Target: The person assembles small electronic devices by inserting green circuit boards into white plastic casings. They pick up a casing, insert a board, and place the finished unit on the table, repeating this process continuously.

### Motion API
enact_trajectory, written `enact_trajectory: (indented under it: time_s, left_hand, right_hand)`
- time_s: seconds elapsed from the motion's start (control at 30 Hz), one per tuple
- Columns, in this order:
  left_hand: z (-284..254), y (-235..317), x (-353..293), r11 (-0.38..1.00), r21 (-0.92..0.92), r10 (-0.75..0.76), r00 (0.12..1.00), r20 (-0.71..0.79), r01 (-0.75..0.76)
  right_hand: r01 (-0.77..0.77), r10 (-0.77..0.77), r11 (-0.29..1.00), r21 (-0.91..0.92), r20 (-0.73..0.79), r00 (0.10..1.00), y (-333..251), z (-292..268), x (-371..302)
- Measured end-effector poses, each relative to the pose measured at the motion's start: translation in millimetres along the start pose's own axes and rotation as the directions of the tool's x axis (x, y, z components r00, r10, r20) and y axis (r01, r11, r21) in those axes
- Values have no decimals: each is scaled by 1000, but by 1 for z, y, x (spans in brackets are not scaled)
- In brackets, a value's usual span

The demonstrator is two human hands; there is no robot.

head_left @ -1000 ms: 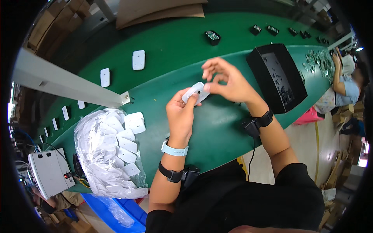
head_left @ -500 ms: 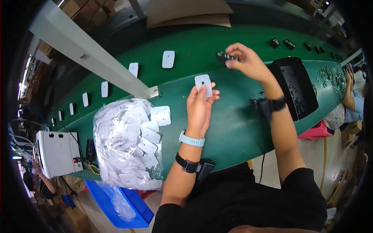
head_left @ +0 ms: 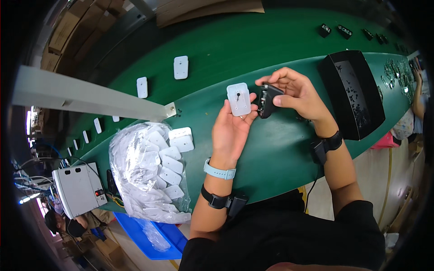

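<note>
A white rounded-rectangle plastic cover point(head_left: 236, 104) with a small dark piece at its middle rests against the fingers of my left hand point(head_left: 230, 136), which holds it face up. Close to its right, my right hand point(head_left: 302, 95) grips a black plastic housing point(head_left: 271, 100) between thumb and fingers. Small electronic parts show along the housing's left side. The left fingertips are near the housing; whether they touch it I cannot tell. More white covers point(head_left: 171, 163) lie in and beside a clear plastic bag point(head_left: 131, 158) to the left of my left forearm.
A black bin point(head_left: 332, 97) holding small dark pieces stands right of my right hand. White units point(head_left: 181, 67) and black housings point(head_left: 344, 31) sit spaced along the green belt point(head_left: 253, 40). A metal post point(head_left: 90, 97) meets the table at left, near a white machine point(head_left: 79, 189). Co-workers sit at both ends.
My right hand has brought the black housing down from near the belt to beside the white cover. The view has shifted slightly, and the housing has turned more upright.
</note>
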State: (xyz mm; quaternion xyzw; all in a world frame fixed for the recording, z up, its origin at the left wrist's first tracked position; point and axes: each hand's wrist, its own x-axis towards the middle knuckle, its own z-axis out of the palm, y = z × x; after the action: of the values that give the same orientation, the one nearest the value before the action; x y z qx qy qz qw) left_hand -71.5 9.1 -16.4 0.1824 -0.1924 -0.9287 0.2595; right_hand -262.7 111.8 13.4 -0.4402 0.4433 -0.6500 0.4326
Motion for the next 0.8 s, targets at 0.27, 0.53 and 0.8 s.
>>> enact_trajectory:
  time_s: [0.27, 0.53, 0.8]
  left_hand:
    - [10, -2, -3, 991, 110, 64, 996, 57, -70]
    - [13, -11, -7, 982, 174, 70, 998, 9, -70]
    - [9, -12, -7, 944, 316, 78, 995, 59, -93]
  right_hand:
    - [-38, 31, 999, -35, -176, 984, -1, 9, 0]
    - [68, -120, 975, -213, -241, 963, 0, 20, -3]
    - [96, -189, 909, -405, -197, 962, 5, 25, -3]
